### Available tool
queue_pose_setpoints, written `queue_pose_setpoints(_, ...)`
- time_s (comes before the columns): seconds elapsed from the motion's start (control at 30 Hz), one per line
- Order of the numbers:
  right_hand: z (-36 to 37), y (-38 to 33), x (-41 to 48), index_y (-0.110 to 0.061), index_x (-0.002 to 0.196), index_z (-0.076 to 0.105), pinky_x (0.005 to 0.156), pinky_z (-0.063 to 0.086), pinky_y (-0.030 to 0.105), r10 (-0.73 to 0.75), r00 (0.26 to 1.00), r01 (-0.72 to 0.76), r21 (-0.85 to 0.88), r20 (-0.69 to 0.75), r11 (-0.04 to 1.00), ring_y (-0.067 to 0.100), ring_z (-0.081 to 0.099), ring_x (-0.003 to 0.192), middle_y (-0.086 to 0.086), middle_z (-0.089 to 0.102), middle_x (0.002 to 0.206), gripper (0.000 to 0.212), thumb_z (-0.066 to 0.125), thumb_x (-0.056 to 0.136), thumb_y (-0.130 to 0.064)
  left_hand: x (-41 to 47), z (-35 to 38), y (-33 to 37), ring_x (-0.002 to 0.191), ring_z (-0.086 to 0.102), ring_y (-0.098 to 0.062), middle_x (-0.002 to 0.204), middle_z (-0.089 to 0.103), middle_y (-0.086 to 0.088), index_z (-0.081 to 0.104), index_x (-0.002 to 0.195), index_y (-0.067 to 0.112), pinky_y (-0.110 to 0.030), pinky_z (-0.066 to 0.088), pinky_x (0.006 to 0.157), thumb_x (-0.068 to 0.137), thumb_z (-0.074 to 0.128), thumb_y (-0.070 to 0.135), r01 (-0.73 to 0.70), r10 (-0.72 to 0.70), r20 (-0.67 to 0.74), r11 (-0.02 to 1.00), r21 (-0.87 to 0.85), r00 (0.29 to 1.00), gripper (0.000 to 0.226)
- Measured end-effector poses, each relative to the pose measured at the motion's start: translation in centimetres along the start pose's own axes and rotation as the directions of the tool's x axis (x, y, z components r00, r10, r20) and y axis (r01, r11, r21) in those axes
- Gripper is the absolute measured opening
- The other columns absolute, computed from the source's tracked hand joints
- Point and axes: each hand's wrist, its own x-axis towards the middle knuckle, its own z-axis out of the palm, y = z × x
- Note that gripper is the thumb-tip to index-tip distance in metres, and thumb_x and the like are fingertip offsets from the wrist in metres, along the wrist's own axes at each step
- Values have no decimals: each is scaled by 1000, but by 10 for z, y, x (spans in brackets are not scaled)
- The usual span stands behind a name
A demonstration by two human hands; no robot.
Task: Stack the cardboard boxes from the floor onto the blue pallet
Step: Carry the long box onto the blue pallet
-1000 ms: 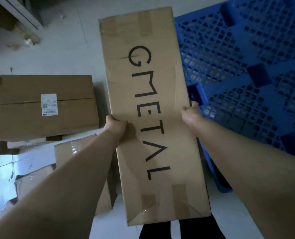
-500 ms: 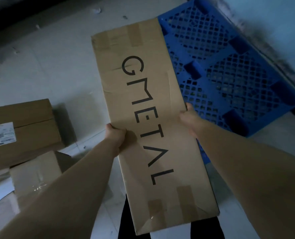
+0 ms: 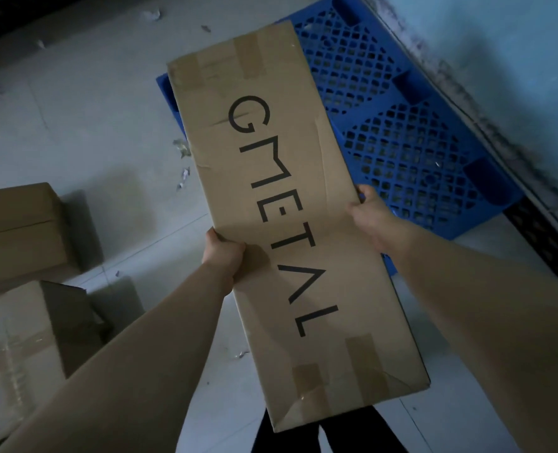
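Observation:
A long flat cardboard box (image 3: pixel 303 178) printed "GMETAL", taped at both ends, is held in the air in front of me. My left hand (image 3: pixel 223 256) grips its left long edge near the middle. On the opposite long edge sits my right hand (image 3: pixel 369 217), fingers wrapped under. The far end of the box overlaps the near-left part of the blue pallet (image 3: pixel 411 148), which lies on the floor at the upper right with its lattice top bare. The box hides the pallet's left side.
Two cardboard boxes stand on the floor at the left, one further back (image 3: pixel 19 237) and one nearer (image 3: pixel 19 348). A pale blue wall (image 3: pixel 512 60) runs behind the pallet. Paper scraps (image 3: pixel 181 148) dot the grey floor. Something dark and latticed (image 3: pixel 545 233) lies right of the pallet.
The view has turned right and the box has swung with it toward the pallet. More of the pallet and the wall shows now; the floor boxes have slid to the left edge.

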Motion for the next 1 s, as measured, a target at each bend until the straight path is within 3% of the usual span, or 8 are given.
queue_pose_setpoints(0.17, -24, 5, 38, -34, 150, 23, 96, 48, 38, 9, 1000, -9, 9, -15, 1000, 22, 55, 105, 5, 51, 135, 53, 37, 102, -17, 16, 41, 16, 105, 48, -28, 115, 51, -3, 33, 136, 27, -50, 47, 95, 90, 50, 10, -1, 2, 35, 1000, -18, 999, 52)
queue_pose_setpoints(0.3, -39, 17, 85, -33, 152, 18, 108, 40, 44, 53, 998, -53, 25, 22, 998, 24, 49, 125, 2, 42, 147, 58, 36, 101, -13, 34, 81, 23, 104, 48, -27, 113, 50, -1, 31, 134, 31, -49, 47, 93, 91, 49, 12, -6, 6, 30, 1000, -3, 1000, 50)
queue_pose_setpoints(0.53, -70, 36, 196, -33, 154, 14, 114, 32, 46, 92, 993, -89, -40, 80, 995, 26, 38, 136, 2, 31, 155, 67, 32, 98, -1, 94, 180, 27, 103, 53, -30, 107, 53, 0, 28, 139, 33, -52, 50, 93, 89, 46, 19, 61, -60, -57, 998, 14, 997, 55)
queue_pose_setpoints(0.7, -90, 45, 281, -35, 153, 14, 112, 35, 42, 66, 997, -60, -127, 45, 990, 23, 42, 131, 0, 36, 151, 66, 35, 98, -3, 146, 255, 28, 99, 52, -28, 109, 53, -3, 30, 141, 28, -41, 47, 82, 92, 43, 18, 84, -86, -71, 996, -29, 994, 51)
queue_pose_setpoints(0.9, -98, 67, 349, -35, 153, 14, 111, 32, 35, 54, 997, -46, -156, 48, 987, 19, 40, 134, -3, 33, 153, 68, 36, 98, 0, 199, 307, 25, 103, 52, -28, 116, 52, -4, 27, 144, 28, -42, 48, 83, 93, 43, 16, 103, -105, -79, 994, -21, 991, 55)
queue_pose_setpoints(1.0, -97, 80, 369, -35, 153, 14, 110, 31, 33, 66, 997, -59, -146, 45, 988, 19, 38, 135, -4, 32, 154, 69, 34, 98, 1, 215, 318, 28, 95, 50, -23, 107, 51, -1, 25, 144, 30, -38, 44, 79, 94, 41, 13, 96, -97, -61, 995, -21, 993, 55)
